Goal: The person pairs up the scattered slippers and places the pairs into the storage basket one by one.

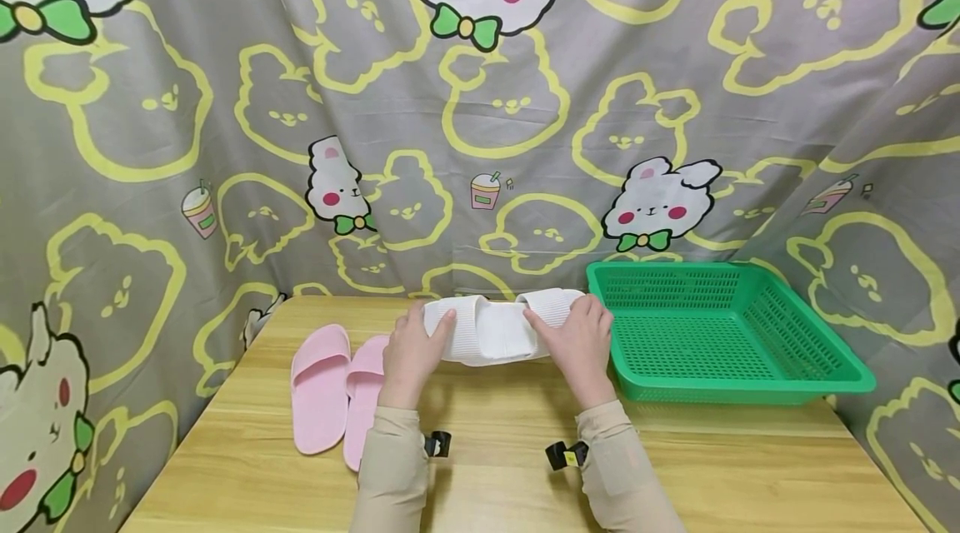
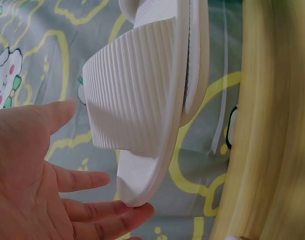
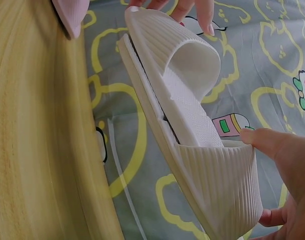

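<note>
A pair of white slippers (image 1: 506, 331) with ribbed straps is held up over the table, one laid against the other, toes pointing opposite ways. My right hand (image 1: 581, 346) grips the right end, its thumb at the edge of the strap and its fingers round the toe. At the other end is my left hand (image 1: 411, 354). Its fingers (image 2: 105, 220) are extended, with fingertips at the toe's tip, and its thumb stands away from the strap in the left wrist view. To the left, a pink slipper (image 1: 321, 408) lies beside another pink slipper (image 1: 363, 391), partly hidden by my left arm.
A green plastic basket (image 1: 750, 388) with perforated sides stands on the right of the wooden table (image 1: 495, 466), close by my right hand. Behind the table hangs a grey curtain (image 1: 405, 117) with cartoon prints. Black camera mounts (image 1: 567, 455) stick out from both wrists.
</note>
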A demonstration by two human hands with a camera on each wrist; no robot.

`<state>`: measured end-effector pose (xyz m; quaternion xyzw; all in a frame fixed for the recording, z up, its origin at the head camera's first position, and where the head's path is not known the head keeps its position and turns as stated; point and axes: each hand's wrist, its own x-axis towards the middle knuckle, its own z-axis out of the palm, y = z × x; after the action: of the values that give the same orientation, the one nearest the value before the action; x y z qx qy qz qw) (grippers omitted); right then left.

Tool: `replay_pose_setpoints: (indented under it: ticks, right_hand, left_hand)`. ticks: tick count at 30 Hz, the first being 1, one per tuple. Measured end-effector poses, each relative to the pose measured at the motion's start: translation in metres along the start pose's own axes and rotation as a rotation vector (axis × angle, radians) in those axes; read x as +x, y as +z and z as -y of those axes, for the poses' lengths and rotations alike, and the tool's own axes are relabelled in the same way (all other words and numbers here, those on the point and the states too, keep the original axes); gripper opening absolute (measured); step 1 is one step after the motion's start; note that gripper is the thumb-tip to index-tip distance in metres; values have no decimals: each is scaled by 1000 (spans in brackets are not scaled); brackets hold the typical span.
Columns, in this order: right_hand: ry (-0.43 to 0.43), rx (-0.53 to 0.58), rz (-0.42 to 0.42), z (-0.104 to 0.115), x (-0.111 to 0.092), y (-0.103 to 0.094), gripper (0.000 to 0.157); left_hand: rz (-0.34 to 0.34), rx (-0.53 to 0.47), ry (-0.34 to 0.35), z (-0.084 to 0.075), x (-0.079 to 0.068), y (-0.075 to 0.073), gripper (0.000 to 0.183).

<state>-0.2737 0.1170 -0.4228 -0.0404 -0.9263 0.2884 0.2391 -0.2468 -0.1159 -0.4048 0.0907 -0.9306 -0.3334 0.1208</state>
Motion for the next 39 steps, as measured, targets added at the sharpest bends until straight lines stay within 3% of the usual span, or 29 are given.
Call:
replay_pose_setpoints:
  ticks: [13,19,25,34,39]
  right_hand:
    - [7,11,7,-1,0,0,80]
    - [7,13,2,-2,1,-1,80]
    - [4,11,-5,-4,2,-3,78]
    - [17,32,-16,-4,2,-8,76]
    - [33,40,-1,-4,3,-12,75]
  left_hand:
    - [34,-2,35,4,2,1,76]
    - [88,-53,80,9,3,-3,93]
    - [118,1,172,10,2,-5,111]
    - [90,63,260,9,3,-1,117]
    - [75,73,277,9,2,2,117]
